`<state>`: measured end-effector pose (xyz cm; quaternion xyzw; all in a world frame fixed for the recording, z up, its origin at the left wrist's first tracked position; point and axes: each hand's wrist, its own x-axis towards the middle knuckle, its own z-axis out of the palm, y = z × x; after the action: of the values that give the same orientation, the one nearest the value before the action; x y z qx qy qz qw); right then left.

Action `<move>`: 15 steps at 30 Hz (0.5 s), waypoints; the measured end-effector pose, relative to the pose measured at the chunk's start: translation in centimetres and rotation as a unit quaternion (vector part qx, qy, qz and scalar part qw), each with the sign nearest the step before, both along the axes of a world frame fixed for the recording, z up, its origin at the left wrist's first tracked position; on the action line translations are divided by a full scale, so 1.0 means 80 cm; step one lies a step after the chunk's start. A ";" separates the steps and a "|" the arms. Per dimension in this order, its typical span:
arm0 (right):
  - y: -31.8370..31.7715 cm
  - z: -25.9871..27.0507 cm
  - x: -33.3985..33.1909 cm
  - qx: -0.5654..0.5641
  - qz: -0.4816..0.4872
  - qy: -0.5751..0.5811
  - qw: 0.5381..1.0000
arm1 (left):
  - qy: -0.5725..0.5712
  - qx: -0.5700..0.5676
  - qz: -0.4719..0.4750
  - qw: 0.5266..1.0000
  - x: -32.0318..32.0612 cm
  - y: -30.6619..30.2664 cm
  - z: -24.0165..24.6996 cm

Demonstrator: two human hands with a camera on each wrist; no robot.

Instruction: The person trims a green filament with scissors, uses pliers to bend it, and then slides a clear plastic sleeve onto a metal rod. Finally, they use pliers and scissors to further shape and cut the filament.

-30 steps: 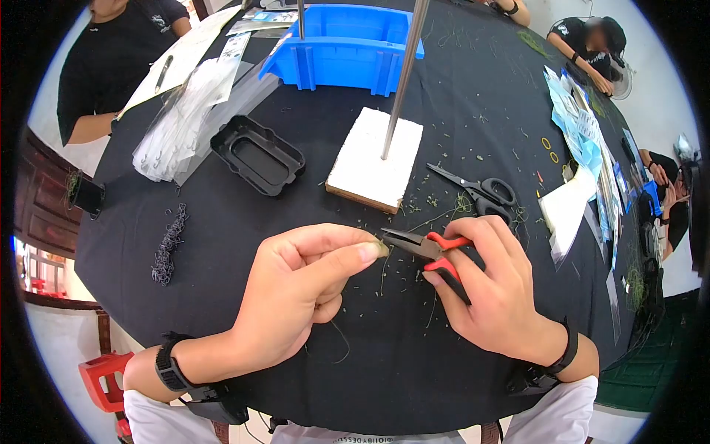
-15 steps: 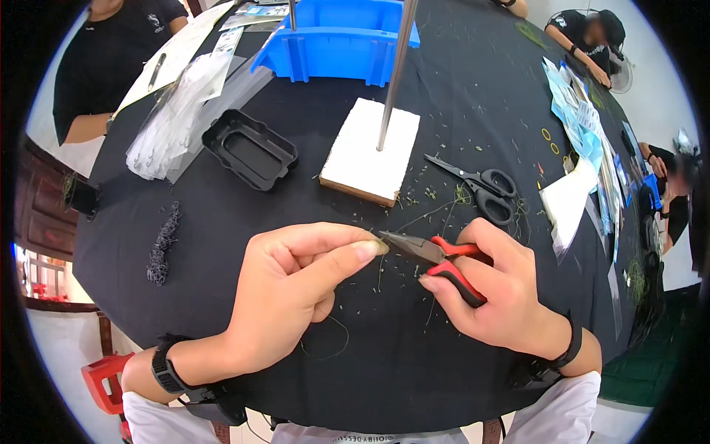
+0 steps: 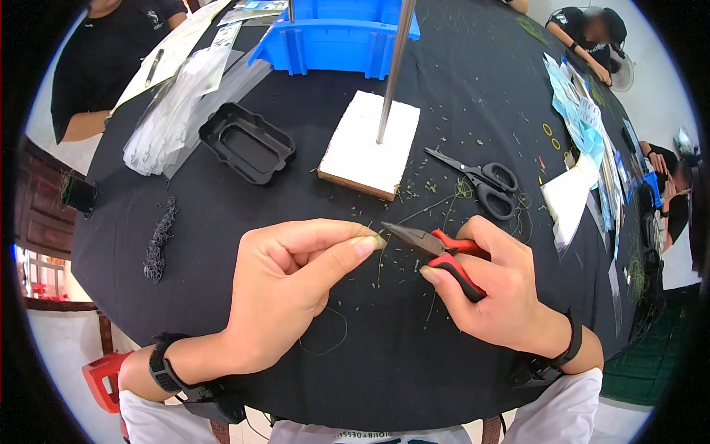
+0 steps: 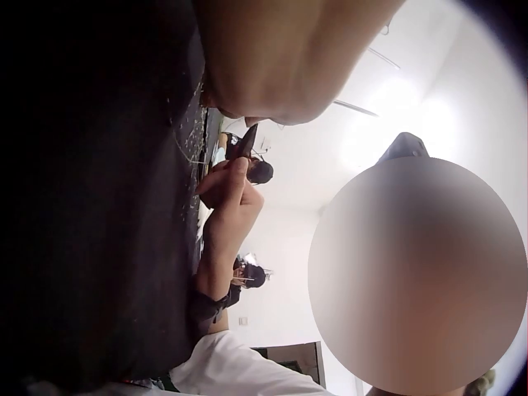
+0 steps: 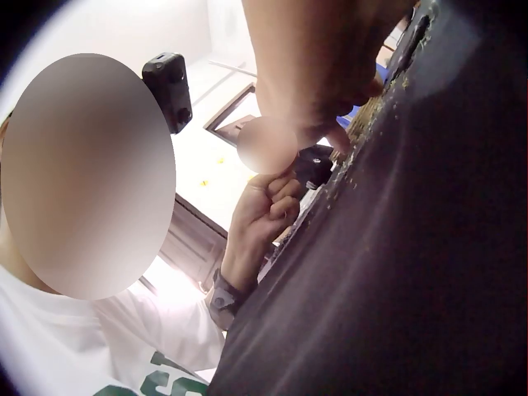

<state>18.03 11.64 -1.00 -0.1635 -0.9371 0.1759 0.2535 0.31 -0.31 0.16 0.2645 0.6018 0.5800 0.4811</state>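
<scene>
My left hand (image 3: 288, 288) pinches a small greenish piece (image 3: 380, 241) between thumb and forefinger; most of it is hidden, and I cannot tell what it is. Thin green line (image 3: 346, 331) hangs in a loose curve below that hand. In my right hand (image 3: 497, 288) I hold pliers (image 3: 420, 238) with red and black handles, their narrow grey nose pointing left, close beside the pinched piece. The left wrist view shows the right hand (image 4: 231, 206) with the dark plier nose upward. In the right wrist view the left hand (image 5: 268, 210) has its fingers curled.
Beyond my hands stand a white block (image 3: 370, 140) with an upright metal rod, a black tray (image 3: 248, 148) and a blue bin (image 3: 333, 48). Black scissors (image 3: 488, 181) lie to the right among green scraps. A dark tangled bundle (image 3: 159, 244) lies left; plastic packets (image 3: 573, 170) lie far right.
The pliers have turned within my right hand, their handles lying differently in the fingers. Their tip now sits slightly higher beside the greenish piece. The left hand keeps its pinch, shifted slightly left.
</scene>
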 end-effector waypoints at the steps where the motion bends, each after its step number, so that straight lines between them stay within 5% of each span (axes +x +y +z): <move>1: 0.002 0.001 0.000 -0.006 0.001 -0.003 1.000 | 0.009 0.003 -0.001 1.000 0.000 0.000 -0.002; 15: -0.006 0.007 0.000 -0.118 0.013 -0.008 0.993 | 0.204 0.052 0.021 0.977 -0.002 0.004 -0.009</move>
<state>18.06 11.16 -0.41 -0.1818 -0.9138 0.2871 0.2223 0.15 -0.03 -0.52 0.3893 0.6617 0.5542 0.3217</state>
